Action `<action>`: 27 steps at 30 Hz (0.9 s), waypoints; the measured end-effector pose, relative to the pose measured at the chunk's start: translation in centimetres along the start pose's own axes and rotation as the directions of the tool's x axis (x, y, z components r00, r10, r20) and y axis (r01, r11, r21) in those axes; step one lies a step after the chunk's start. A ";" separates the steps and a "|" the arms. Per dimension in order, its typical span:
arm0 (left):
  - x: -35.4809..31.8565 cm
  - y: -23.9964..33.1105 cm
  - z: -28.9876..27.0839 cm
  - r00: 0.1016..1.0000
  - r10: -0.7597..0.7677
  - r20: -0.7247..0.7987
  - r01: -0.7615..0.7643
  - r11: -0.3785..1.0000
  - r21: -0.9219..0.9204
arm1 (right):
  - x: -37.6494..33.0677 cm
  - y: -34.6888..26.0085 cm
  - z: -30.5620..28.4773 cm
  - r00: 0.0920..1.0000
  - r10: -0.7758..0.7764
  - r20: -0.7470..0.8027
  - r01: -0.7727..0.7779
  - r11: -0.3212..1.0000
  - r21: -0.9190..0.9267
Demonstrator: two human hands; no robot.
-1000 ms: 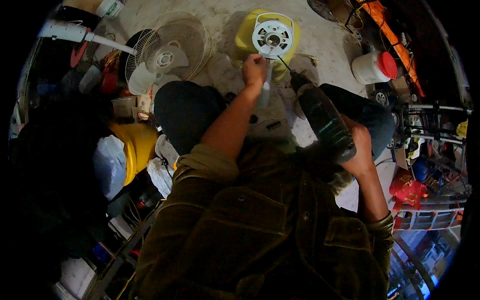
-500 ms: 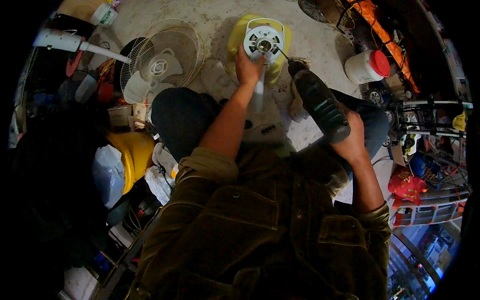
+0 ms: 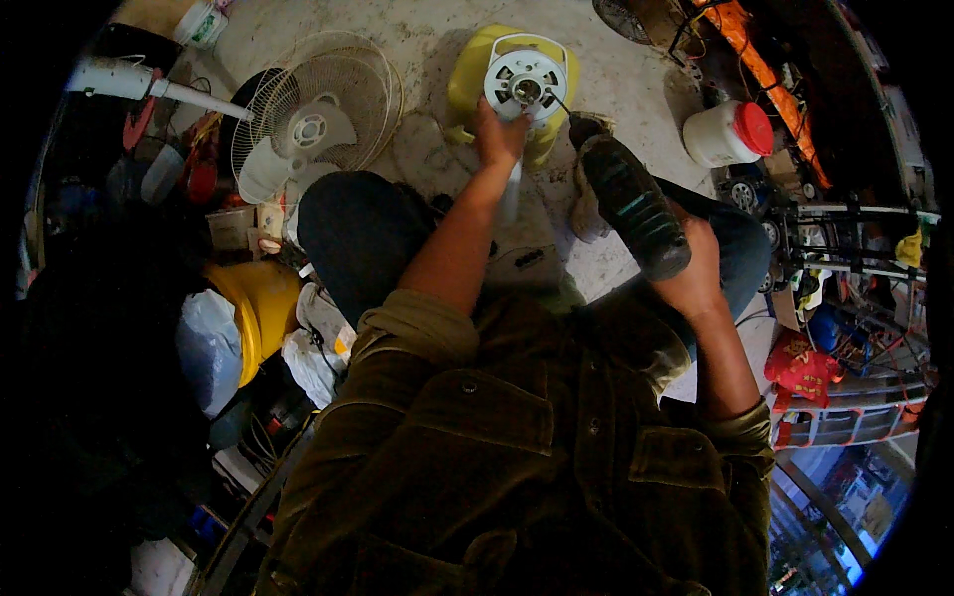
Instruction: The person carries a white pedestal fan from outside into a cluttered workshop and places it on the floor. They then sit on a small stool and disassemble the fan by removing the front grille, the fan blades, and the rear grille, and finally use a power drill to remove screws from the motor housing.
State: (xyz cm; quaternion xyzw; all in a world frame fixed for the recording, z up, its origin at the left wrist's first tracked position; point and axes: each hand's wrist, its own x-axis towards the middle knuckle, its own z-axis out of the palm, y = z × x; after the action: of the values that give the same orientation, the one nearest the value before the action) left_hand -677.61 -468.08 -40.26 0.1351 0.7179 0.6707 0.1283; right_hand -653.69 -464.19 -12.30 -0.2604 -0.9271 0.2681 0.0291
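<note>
A white fan motor housing with a round slotted front sits on a pale post above a yellow base. My left hand grips the housing at its lower left edge, fingers closed and partly hidden behind it. My right hand is wrapped round a dark power drill, whose handle is hidden beneath its body. From the drill a thin long bit reaches up and left to the right side of the housing. Whether its tip touches a screw is too small to make out.
Left of the base lie wire fan guards and white fan blades. A white tub with a red lid stands at the right. Near my left knee is a yellow bucket. Metal racks and clutter line the right side.
The view has shifted slightly. Both hands keep their hold, and the drill bit stays at the right side of the housing.
</note>
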 end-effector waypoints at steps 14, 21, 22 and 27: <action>-0.5 1.5 -0.8 0.993 0.093 0.066 -0.084 0.988 -0.133 | 3.0 -1.8 -2.2 0.991 -0.107 0.080 0.121 0.975 -0.186; 0.0 0.7 -1.1 0.996 0.067 0.055 -0.061 0.992 -0.111 | 4.0 -2.0 -1.9 0.989 -0.095 0.116 0.115 0.976 -0.184; -0.1 0.8 -1.1 0.996 0.060 0.065 -0.053 0.994 -0.099 | 4.0 -2.0 -1.9 0.989 -0.084 0.122 0.105 0.978 -0.178; 0.8 -0.7 -0.9 0.994 0.087 0.072 -0.076 0.985 -0.153 | 3.6 -2.3 -1.6 0.991 -0.092 0.101 0.106 0.984 -0.144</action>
State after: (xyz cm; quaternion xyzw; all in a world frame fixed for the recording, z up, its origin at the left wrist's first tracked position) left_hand -678.67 -468.67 -40.92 0.1806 0.6538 0.7216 0.1385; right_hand -657.56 -463.24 -10.07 -0.2024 -0.9566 0.2084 -0.0205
